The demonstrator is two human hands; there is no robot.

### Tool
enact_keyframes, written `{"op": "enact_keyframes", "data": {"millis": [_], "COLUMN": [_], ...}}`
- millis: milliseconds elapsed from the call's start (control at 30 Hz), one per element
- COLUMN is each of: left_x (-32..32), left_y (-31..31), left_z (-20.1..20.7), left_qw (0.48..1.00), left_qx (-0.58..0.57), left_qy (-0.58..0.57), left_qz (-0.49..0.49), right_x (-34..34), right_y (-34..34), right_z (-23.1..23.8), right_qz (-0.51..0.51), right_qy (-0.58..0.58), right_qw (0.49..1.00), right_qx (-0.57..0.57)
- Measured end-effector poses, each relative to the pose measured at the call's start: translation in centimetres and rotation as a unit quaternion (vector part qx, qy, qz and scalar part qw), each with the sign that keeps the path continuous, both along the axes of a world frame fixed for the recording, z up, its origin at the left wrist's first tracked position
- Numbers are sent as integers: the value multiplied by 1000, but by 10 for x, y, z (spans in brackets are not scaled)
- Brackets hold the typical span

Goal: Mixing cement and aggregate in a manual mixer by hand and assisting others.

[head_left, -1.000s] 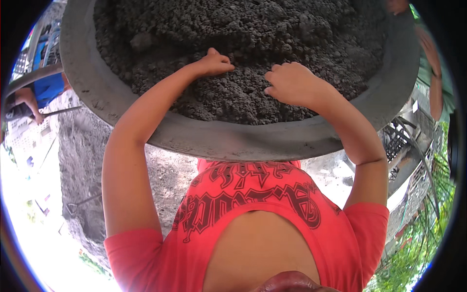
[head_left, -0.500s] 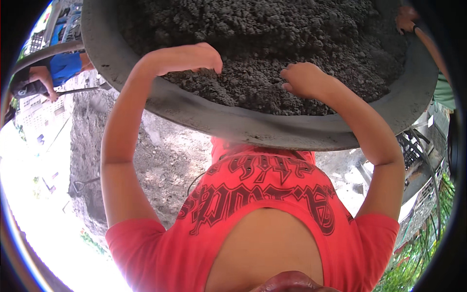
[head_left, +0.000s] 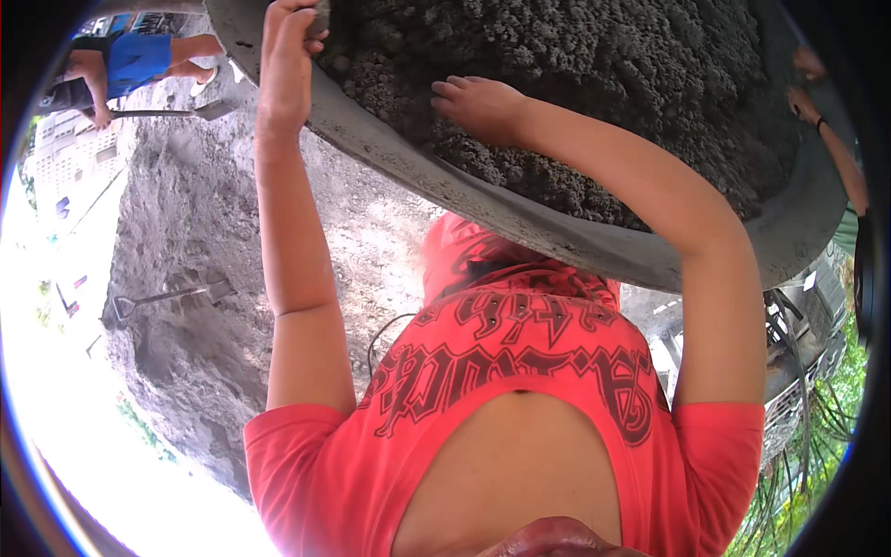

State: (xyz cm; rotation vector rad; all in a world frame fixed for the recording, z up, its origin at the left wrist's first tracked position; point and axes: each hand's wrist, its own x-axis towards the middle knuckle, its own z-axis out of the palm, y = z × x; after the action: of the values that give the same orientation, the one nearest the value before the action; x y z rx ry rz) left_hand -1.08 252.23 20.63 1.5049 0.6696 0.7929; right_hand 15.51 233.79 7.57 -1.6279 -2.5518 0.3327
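Observation:
A wide grey round basin (head_left: pixel 445 190) holds a heap of dark, crumbly, damp-looking mix (head_left: pixel 594 111). Over its left rim, my left hand (head_left: pixel 288 65) is closed, with a small grey lump (head_left: pixel 320 20) showing between thumb and fingers. Further right, my right hand (head_left: pixel 483 110) lies palm down low over the near part of the mix. Its fingers are stretched out and slightly apart, and I see nothing in them. The palm side is hidden.
Another person's hands (head_left: pixel 806 97) are at the basin's right side. At upper left a person in blue shorts (head_left: pixel 137 65) holds a shovel (head_left: pixel 215 110). A second shovel (head_left: pixel 172 295) lies on a grey heap (head_left: pixel 186 227). Green plants (head_left: pixel 826 446) grow at lower right.
My left hand has moved from over the mix up and left to the rim, and now has a grey lump. My right hand has shifted left and farther in over the mix.

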Motion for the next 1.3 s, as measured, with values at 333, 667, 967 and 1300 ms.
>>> {"op": "enact_keyframes", "data": {"millis": [333, 667, 967, 1300], "left_x": [1, -24, -48, -64], "left_y": [6, 38, 109, 58], "left_z": [3, 15, 12, 12], "left_qw": [982, 951, 899, 881], "left_qx": [164, 253, 328, 334], "left_qy": [22, -134, -198, -275], "left_qz": [-86, 115, 212, -193], "right_x": [-13, 42, 60, -68], "right_y": [-15, -95, -64, 27], "right_z": [31, 68, 98, 230], "right_qz": [-35, -13, -59, -416], "right_qy": [-51, -50, -62, 627], "right_qw": [972, 970, 966, 647], "right_qx": [-226, -239, -244, -120]}}
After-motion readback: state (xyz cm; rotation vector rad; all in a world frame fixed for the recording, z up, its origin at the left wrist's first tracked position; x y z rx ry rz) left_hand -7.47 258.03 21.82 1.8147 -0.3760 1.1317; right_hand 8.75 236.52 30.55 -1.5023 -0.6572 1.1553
